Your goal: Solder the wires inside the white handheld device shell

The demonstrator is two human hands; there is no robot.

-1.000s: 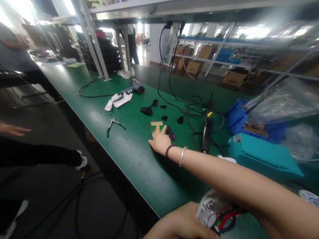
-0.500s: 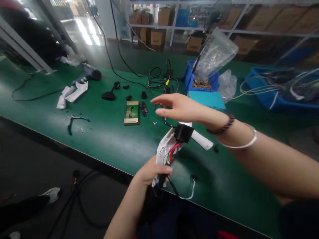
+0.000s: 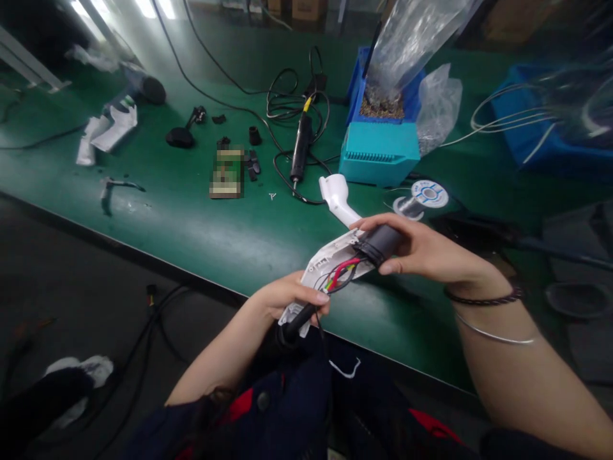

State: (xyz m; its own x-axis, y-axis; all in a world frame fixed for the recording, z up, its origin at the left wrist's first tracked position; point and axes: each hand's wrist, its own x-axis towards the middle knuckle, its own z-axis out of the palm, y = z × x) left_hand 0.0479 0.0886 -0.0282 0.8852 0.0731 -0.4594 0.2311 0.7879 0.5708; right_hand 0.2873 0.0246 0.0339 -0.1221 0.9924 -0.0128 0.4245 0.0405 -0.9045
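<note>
Green table (image 3: 201, 230) runs across the view, its near edge just beyond the person's lap. On it, far side: blue bin (image 3: 357, 83) with a clear plastic bag (image 3: 412, 32) rising out of it, a teal box (image 3: 380, 153) in front of that, a second blue bin (image 3: 550, 137) of white cables to the right. Mid-table: black handheld tool (image 3: 299, 150) on a coiled cord, a phone (image 3: 227, 172), a spool of solder wire (image 3: 426, 193), small black parts scattered near the phone, cutters (image 3: 112, 188) toward the left.

Held over the near edge: an open white plastic housing (image 3: 330, 265) with red, green and black wires (image 3: 342, 273) exposed, and a black cylindrical part (image 3: 380, 243) at its upper end. Left hand (image 3: 287, 300) is curled round the lower end and its black cord grip, thumb pressed on top. Right hand (image 3: 424, 246) is closed round the black cylinder, fingers over, thumb under. A separate white shell piece (image 3: 338, 198) lies on the table just behind.

Risk, as I judge it: the housing hangs past the table edge, so a slip drops it to the floor; twisting the cylinder could strain or pinch the thin wires at the joint.

Against half a second back: the right hand was then spread in the air above the housing, gripping nothing; it now holds the cylinder. The view has also dropped, closer to the lap
</note>
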